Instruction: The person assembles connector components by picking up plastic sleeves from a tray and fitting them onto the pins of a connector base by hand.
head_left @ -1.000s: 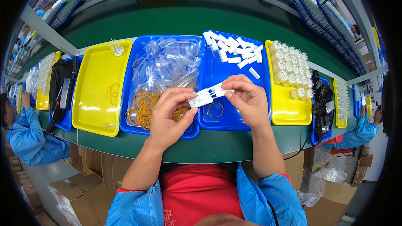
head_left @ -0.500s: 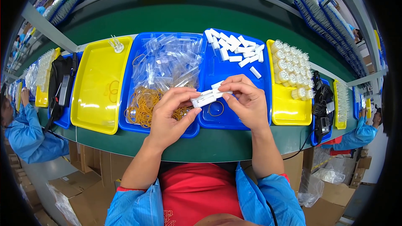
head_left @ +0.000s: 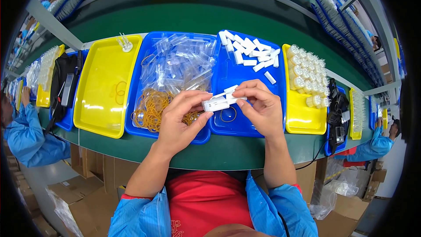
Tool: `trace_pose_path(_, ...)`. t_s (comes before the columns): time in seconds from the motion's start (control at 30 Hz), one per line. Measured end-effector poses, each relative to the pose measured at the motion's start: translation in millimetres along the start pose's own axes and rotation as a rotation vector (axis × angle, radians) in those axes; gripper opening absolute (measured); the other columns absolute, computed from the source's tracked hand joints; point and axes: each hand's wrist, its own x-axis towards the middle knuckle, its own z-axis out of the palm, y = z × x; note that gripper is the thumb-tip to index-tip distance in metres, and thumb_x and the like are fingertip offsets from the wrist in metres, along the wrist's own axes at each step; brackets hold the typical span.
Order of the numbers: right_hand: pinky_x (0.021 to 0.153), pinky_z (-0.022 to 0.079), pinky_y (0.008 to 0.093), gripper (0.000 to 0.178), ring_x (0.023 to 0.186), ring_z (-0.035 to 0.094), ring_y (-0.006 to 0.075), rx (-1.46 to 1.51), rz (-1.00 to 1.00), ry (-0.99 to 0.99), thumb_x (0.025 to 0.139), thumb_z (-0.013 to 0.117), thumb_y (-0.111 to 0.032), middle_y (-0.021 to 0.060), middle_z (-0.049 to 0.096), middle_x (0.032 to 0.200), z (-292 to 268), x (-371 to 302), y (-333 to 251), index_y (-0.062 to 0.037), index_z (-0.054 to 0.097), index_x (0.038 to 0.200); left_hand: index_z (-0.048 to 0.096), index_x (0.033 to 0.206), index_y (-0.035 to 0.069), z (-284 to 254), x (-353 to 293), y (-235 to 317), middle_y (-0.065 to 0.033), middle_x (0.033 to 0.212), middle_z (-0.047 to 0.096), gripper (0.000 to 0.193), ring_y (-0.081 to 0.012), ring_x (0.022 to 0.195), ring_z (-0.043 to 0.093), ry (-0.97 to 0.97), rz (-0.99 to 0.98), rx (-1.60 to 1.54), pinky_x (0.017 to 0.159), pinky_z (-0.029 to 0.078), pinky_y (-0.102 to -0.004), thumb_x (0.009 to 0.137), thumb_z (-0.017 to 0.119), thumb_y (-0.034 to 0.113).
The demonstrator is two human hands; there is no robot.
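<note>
My left hand [head_left: 182, 113] is closed with thumb and fingertips on one end of a small cluster of white plastic pieces [head_left: 215, 104]. At its other end my right hand [head_left: 259, 107] pinches a white block [head_left: 232, 98] against the cluster. The fingertips hide part of the pieces. Both hands hover over the near part of two blue trays. Beneath my right hand, a single rubber band [head_left: 228, 114] lies in the right blue tray [head_left: 272, 123]. Several loose white blocks [head_left: 254, 52] rest at that tray's far end.
The left blue tray [head_left: 140, 81] holds clear plastic sleeves [head_left: 180, 63] and tan rubber bands [head_left: 151, 109]. A yellow tray [head_left: 98, 87] holds a white pronged piece [head_left: 126, 44] and bands. The right yellow tray [head_left: 302, 120] carries banded white bundles [head_left: 305, 72]. Co-workers in blue sleeves sit at both sides.
The white pieces between my hands have shifted and sit at a slightly different angle. My hands stay nearly in place, and the whole view has moved a little.
</note>
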Motion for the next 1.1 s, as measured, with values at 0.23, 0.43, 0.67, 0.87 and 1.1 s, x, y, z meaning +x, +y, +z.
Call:
trace_pose_path(0.23,0.098,0.064,0.03,0.028,0.121,0.071,0.0213,0.097,0.062,-0.021,0.097,0.072,0.017,0.0128,0.067,0.128,-1,-1,0,0.0043,0.081,0.12,0.076,0.139,0.002,-2,-1,1,-0.0141,0.137,0.07,0.041,-0.0228,0.122,0.074,-0.003,-0.02,0.018,0.101,0.064,-0.0344,0.099,0.081,-0.001)
trace_pose_path(0.43,0.099,0.064,0.0305,0.028,0.121,0.071,0.0213,0.083,0.07,-0.03,0.097,0.072,0.018,0.0128,0.067,0.128,-2,-1,0,0.0043,0.08,0.12,0.077,0.139,0.003,-2,-1,2,-0.0138,0.137,0.07,0.041,-0.0223,0.122,0.073,-0.003,-0.004,0.042,0.1,0.064,-0.034,0.098,0.081,-0.001)
trace_pose_path(0.67,0.103,0.063,0.0332,0.029,0.123,0.07,0.0221,0.088,0.072,-0.039,0.096,0.072,0.018,0.0129,0.067,0.128,-3,0,0,0.0046,0.08,0.121,0.077,0.14,0.003,-2,-1,2,-0.0134,0.136,0.07,0.042,-0.0222,0.12,0.073,0.012,-0.035,0.04,0.099,0.063,-0.0333,0.098,0.082,-0.001)
trace_pose_path(0.87,0.104,0.063,0.0328,0.028,0.123,0.07,0.0221,0.099,0.089,-0.046,0.096,0.071,0.018,0.0129,0.067,0.129,0,1,-2,0.005,0.08,0.12,0.075,0.14,-0.001,-4,-1,2,-0.014,0.14,0.067,0.041,-0.0218,0.124,0.073,-0.031,-0.026,0.069,0.104,0.064,-0.0338,0.099,0.079,-0.007)
trace_pose_path(1.1,0.103,0.063,0.032,0.029,0.122,0.071,0.0218,0.058,0.062,-0.045,0.097,0.072,0.017,0.0127,0.067,0.129,10,-2,0,0.003,0.081,0.12,0.076,0.139,0.001,-2,1,8,-0.0133,0.136,0.069,0.045,-0.0225,0.12,0.075,-0.058,-0.019,0.115,0.101,0.065,-0.0344,0.096,0.083,-0.006)
